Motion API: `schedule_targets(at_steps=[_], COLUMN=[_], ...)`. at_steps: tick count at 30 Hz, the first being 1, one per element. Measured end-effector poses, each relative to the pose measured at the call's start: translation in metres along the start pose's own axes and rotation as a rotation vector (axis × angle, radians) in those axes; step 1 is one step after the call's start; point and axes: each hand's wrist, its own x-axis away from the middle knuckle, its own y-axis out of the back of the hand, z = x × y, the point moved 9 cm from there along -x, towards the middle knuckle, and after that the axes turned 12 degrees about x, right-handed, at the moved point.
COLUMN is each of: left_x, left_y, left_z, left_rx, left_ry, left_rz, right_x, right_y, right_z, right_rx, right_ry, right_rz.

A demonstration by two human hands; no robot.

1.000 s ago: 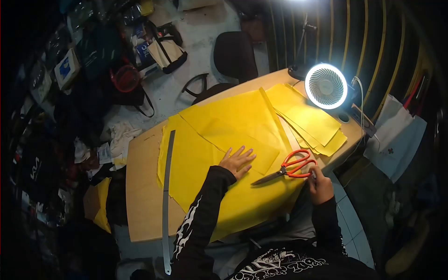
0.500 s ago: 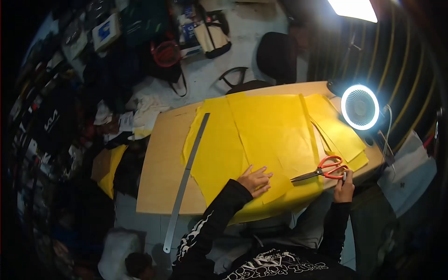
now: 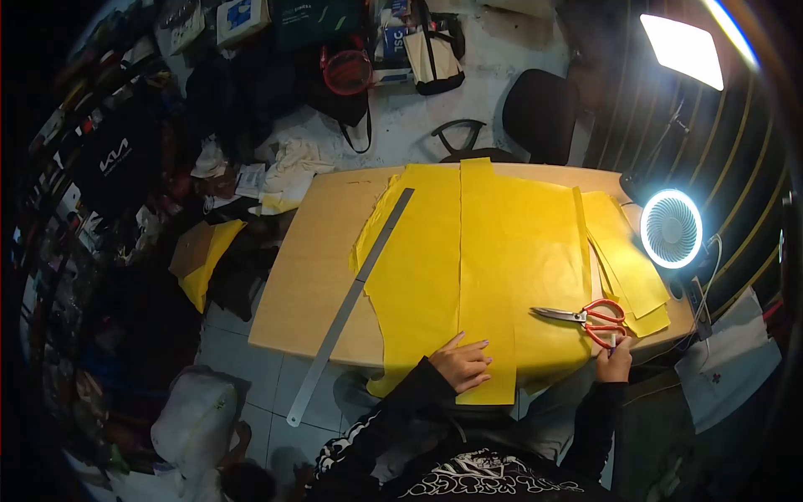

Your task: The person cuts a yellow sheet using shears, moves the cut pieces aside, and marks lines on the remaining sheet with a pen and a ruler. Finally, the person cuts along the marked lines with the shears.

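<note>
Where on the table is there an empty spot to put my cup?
The bare wood of the table, left of the long metal ruler, is free. A thin strip at the far edge is bare too. Yellow paper, orange scissors, the round fan and both hands crowd the rest.

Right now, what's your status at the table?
Left hand flat on yellow sheet. Right hand holding small pale object beside scissors. Metal ruler overhangs table edge.

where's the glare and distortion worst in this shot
Head view: the round ring-lit fan and the rectangular panel lamp blow out to white; fisheye bends the wooden table edges; corners fall to black; yellow paper sheets stay evenly lit.
</note>
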Motion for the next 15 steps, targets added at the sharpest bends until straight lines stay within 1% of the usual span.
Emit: schedule_targets(at_steps=[2,5,6,9,10,12,15], left_x=[0.007,0.014,0.013,-0.001,-0.010,-0.028,-0.051], left_y=[0.005,0.010,0.017,0.043,0.059,0.069,0.058], left_z=[-0.008,-0.013,-0.011,0.015,0.015,0.040,0.087], left_rx=[-0.012,0.004,0.076,0.142,0.048,-0.049,-0.164], left_ry=[-0.039,-0.045,-0.041,0.125,-0.006,0.070,0.318], left_rz=[0.001,0.074,0.027,-0.099,-0.280,-0.295,-0.245], right_x=[0.006,0.012,0.015,0.021,0.023,0.028,0.028], right_y=[-0.001,-0.001,0.003,0.014,0.018,0.025,0.033], right_z=[0.015,0.031,0.035,0.048,0.049,0.060,0.081], right_rx=[-0.075,-0.066,-0.061,-0.052,-0.047,-0.043,-0.037], right_ry=[-0.025,0.025,0.024,0.021,0.039,0.118,0.268], right_rz=[0.055,0.109,0.117,0.135,0.112,0.067,0.006])
